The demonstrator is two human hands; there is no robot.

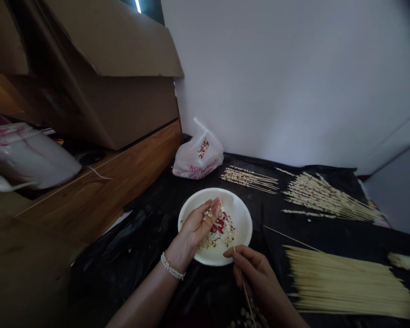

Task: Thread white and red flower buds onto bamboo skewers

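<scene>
Currently: skewer (246,296) slanting over white bowl (245,223)

Right hand (258,273) pinches the skewer: slim, pale, far length hard to tell against red-and-cream pieces (220,226) in the bowl. Left hand (193,228), apart from it, cupped with pieces, hides part of the bowl. Bare sticks (348,284) lie right on black sheeting (133,264); beyond, loaded skewers (310,193), plastic bag (198,159); cardboard box (143,105) left; wall (294,82).

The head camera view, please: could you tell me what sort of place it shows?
Probably a small indoor workspace: a black plastic sheet lies under a bundle of pale wooden sticks, with a brown cardboard box near a white wall.
</scene>
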